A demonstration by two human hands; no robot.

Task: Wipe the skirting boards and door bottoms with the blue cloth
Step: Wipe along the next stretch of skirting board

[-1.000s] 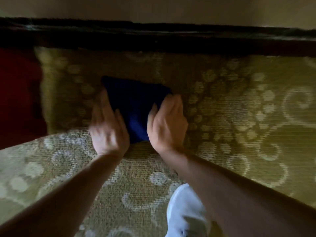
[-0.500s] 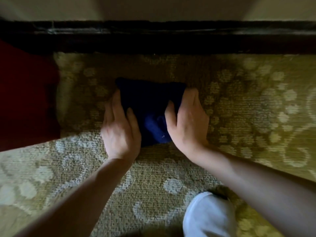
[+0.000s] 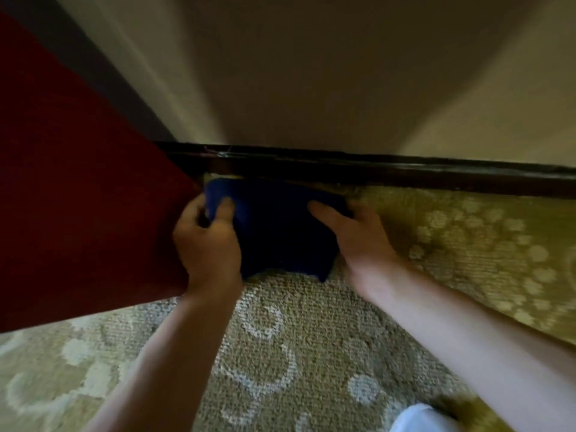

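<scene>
The dark blue cloth (image 3: 274, 232) lies spread between both hands, its top edge up against the dark wooden skirting board (image 3: 389, 169) at the foot of the pale wall. My left hand (image 3: 207, 241) grips the cloth's left edge, thumb over the top and fingers curled behind. My right hand (image 3: 358, 238) holds its right side with fingers stretched along the top edge. The lower corner of the cloth hangs just above the patterned carpet.
A dark red panel (image 3: 78, 182) fills the left side, meeting the skirting board beside my left hand. Olive patterned carpet (image 3: 311, 353) covers the floor. A white shoe or knee (image 3: 417, 419) shows at the bottom right. The beige wall (image 3: 311, 73) rises above the skirting.
The cloth has gone from lying on the carpet to being held up at the skirting board. Both hands moved forward and left with it. The view tilted up, showing more wall.
</scene>
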